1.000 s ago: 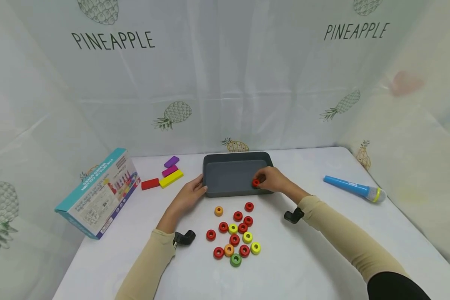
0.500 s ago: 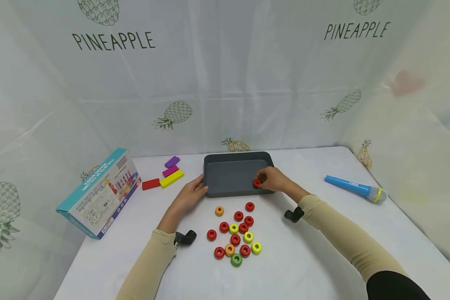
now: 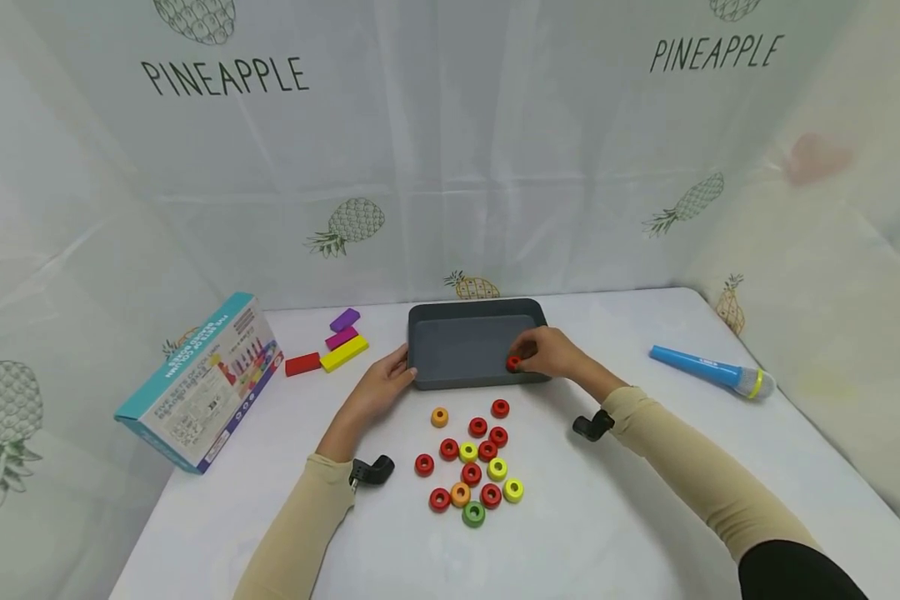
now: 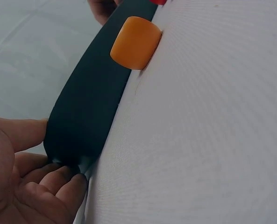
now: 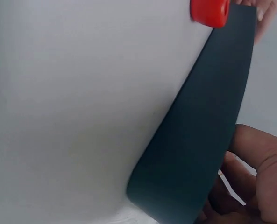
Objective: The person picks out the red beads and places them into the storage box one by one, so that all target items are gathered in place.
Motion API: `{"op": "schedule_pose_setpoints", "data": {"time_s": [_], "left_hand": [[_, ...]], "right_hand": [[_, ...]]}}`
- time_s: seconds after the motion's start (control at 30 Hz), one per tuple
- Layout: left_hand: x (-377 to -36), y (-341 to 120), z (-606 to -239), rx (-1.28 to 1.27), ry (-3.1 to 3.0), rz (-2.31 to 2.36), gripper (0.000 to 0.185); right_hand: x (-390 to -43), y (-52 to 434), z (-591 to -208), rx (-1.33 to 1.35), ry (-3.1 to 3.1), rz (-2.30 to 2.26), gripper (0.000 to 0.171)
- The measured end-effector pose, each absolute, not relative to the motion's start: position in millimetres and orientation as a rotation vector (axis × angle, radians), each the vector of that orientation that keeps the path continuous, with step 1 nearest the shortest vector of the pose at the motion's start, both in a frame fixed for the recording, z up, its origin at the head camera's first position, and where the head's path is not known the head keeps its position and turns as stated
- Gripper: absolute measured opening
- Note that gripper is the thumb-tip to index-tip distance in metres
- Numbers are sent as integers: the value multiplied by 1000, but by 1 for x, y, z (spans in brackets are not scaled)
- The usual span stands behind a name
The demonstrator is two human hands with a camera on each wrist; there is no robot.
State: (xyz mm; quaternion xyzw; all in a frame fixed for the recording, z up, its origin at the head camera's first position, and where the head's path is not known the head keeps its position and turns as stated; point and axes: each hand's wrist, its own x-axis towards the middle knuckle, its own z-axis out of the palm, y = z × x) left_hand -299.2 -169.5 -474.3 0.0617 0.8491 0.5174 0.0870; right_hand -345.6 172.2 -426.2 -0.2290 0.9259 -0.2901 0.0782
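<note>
A dark grey rectangular tray [image 3: 457, 343] lies near the table's back edge. My left hand [image 3: 378, 386] grips its left end; the left wrist view has the thumb at the rim and the fingers [image 4: 63, 186] curled low against the end wall. Inside the tray, near its front right corner, my right hand [image 3: 551, 352] pinches a red ring bead [image 3: 513, 364]. The tray wall hides that bead in the right wrist view. In front of the tray lie several red beads [image 3: 472, 474], two orange beads [image 3: 439, 417], three yellow beads [image 3: 497, 469] and one green bead [image 3: 474, 514].
To the left a toy box [image 3: 202, 383] stands tilted, beside a red block [image 3: 302, 364], a yellow block [image 3: 345, 353], a magenta block [image 3: 342, 337] and a purple block [image 3: 345, 319]. A blue toy microphone [image 3: 708, 372] lies at the right. A pineapple-print curtain [image 3: 450, 150] hangs behind.
Both hands keep their places at the tray, the right one with the red bead in its fingers. The whole view has shifted slightly; no object has clearly moved.
</note>
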Motion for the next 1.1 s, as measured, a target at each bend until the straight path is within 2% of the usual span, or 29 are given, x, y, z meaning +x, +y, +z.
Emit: {"op": "schedule_pose_setpoints", "data": {"time_s": [0.27, 0.57, 1.1], "left_hand": [[-300, -169, -473, 163, 2524, 1543, 66], [-299, -169, -471, 157, 2509, 1544, 66], [-302, -170, -476, 181, 2496, 1569, 67]], "right_hand": [[-335, 170, -418, -656, 2853, -898, 31], [-306, 164, -406, -695, 2859, -1020, 32], [-268, 158, -423, -736, 2812, -1032, 28]]}}
